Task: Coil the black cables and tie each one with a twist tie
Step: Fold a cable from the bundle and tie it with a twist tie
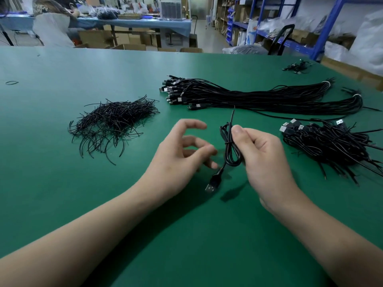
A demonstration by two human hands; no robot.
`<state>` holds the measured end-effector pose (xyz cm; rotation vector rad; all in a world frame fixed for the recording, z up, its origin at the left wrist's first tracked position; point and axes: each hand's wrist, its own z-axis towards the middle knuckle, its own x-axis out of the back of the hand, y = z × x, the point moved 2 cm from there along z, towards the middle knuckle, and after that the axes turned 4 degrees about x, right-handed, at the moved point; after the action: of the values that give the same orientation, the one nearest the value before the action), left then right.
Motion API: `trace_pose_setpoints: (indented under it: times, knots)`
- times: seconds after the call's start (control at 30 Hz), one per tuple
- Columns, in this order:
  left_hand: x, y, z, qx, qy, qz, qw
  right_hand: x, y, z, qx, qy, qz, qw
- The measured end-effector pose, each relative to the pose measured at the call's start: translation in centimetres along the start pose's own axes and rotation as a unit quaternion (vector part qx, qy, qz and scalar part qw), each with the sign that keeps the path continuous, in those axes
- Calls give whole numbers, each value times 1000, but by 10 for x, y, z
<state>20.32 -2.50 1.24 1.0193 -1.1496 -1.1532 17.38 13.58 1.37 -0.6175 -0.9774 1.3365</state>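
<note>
My right hand (259, 154) grips a coiled black cable (231, 151) above the green table (51, 183). A twist tie is wound round the coil's middle, and one thin end sticks up above my thumb. The cable's USB plug (213, 183) hangs down below the coil. My left hand (182, 154) hovers just left of the coil with loosely curled fingers and holds nothing. A heap of black twist ties (112, 123) lies to the left. A long bundle of uncoiled black cables (259, 96) lies beyond my hands.
A pile of coiled, tied cables (331, 146) sits at the right. A few more cables (296, 66) lie at the far right edge, and a small band (11, 82) at the far left. Blue shelving (310, 27) and another worktable (134, 21) stand beyond.
</note>
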Motion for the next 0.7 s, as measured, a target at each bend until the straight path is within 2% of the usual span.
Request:
trace_pose_setpoints:
  times: [0.03, 0.1, 0.17, 0.3, 0.5, 0.57, 0.7]
  knots:
    - [1, 1, -1, -63, 19, 80, 995, -1, 3, 0, -32, 2, 25, 999]
    - [2, 4, -3, -162, 40, 217, 962, -3, 9, -1, -81, -4, 60, 995]
    - [1, 7, -4, -194, 57, 262, 944, -8, 10, -5, -98, -20, 72, 992]
    - [2, 6, -4, -171, 59, 239, 954, -11, 4, -5, -62, -39, 34, 997]
    - [-2, 5, -3, -60, -37, 106, 992, -2, -10, -5, 82, -48, -71, 993]
    - [-5, 6, -3, -35, -68, 45, 996, 1, -11, -4, 91, -54, -66, 992]
    - [-6, 7, -2, 16, -117, 0, 993, 4, -12, -3, 110, -71, -61, 989]
